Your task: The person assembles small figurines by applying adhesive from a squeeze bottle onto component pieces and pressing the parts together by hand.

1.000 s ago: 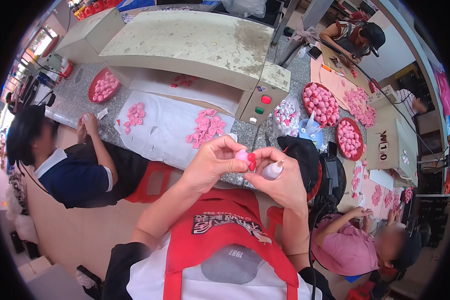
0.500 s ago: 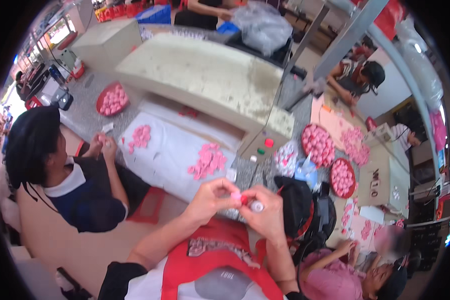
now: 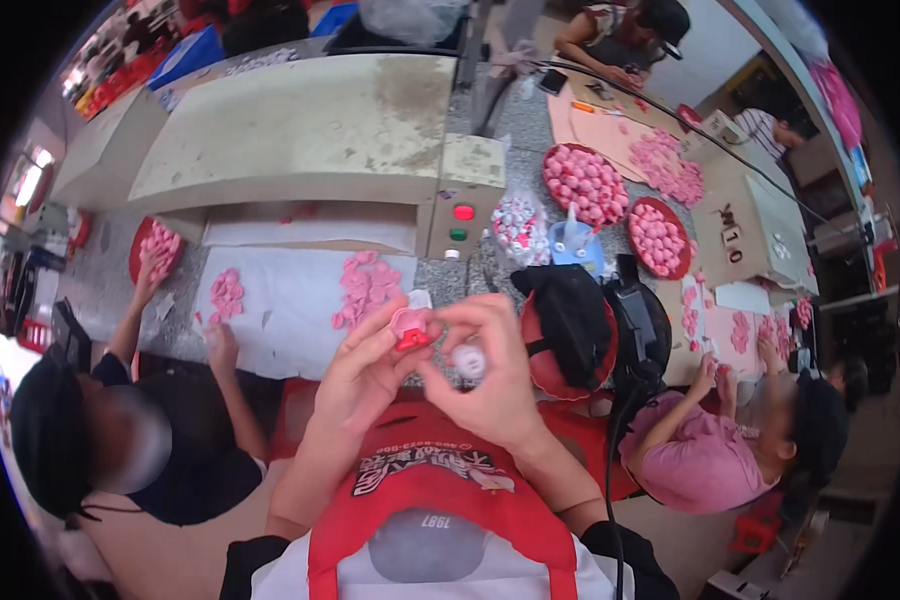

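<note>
In front of my red apron, my left hand [image 3: 360,365] pinches a small pink and red piece [image 3: 411,328] between thumb and fingers. My right hand [image 3: 492,375] is curled close beside it, with a small white round-ended thing [image 3: 468,362] held in its fingers; its exact kind is unclear. The right fingertips are near the pink and red piece, and whether they touch it is hard to tell. Just beyond my hands, a pile of flat pink pieces [image 3: 370,285] lies on a white sheet [image 3: 280,325]. Another pink pile [image 3: 227,293] is farther left.
A long beige machine [image 3: 300,130] with a low opening stands beyond the sheet. At left, a co-worker's hand [image 3: 154,268] reaches into a red basket. A black cap [image 3: 575,315], a bag of small balls [image 3: 520,230] and red baskets of pink balls [image 3: 582,185] are at right. Co-workers sit either side.
My view has turned, and my hands have drawn a little left. The pink and red piece now shows more openly in my left hand. The left co-worker has reached to the red basket.
</note>
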`<state>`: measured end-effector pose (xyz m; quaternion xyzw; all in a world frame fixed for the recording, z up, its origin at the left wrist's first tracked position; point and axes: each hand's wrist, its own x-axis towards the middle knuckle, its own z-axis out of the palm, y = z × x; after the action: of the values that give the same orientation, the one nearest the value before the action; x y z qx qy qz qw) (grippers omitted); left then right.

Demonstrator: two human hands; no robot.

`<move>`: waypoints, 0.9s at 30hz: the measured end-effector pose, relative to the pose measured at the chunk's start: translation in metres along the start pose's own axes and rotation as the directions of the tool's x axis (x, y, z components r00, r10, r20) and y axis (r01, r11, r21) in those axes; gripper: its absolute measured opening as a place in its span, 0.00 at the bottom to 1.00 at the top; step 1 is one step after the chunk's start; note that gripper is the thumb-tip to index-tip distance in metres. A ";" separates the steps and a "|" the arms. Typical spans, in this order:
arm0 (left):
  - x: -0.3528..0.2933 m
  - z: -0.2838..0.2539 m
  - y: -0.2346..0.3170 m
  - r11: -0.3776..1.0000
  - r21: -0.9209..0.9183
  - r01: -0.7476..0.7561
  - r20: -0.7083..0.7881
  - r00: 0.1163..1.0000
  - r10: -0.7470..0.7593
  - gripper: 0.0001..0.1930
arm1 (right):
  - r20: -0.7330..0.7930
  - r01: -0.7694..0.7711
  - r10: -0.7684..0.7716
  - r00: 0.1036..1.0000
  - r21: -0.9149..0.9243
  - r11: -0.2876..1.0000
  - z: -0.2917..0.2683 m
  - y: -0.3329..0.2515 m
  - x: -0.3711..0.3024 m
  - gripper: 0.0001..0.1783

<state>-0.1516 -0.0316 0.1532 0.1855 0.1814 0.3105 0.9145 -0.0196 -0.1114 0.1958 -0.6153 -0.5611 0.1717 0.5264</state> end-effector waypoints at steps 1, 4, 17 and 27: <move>0.000 0.005 0.002 0.999 -0.031 0.011 0.029 1.000 -0.010 0.23 | -0.040 -0.092 0.099 0.994 0.153 0.984 -0.005 0.002 0.000 0.21; -0.007 0.014 0.007 0.989 -0.135 0.066 0.143 0.989 -0.046 0.25 | -0.030 -0.186 0.210 0.977 0.352 0.917 -0.019 0.010 -0.010 0.25; -0.050 0.021 0.020 0.988 -0.156 0.011 0.017 1.000 -0.009 0.23 | -0.206 0.002 0.086 0.975 0.393 0.920 -0.008 -0.026 -0.027 0.25; -0.056 0.030 0.022 1.000 -0.010 -0.013 -0.054 0.998 0.013 0.21 | -0.046 0.346 -0.343 0.938 0.162 0.924 -0.010 -0.032 -0.013 0.19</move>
<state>-0.1911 -0.0576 0.2014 0.1735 0.2030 0.3222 0.9082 -0.0318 -0.1327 0.2215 -0.4621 -0.6395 0.1183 0.6029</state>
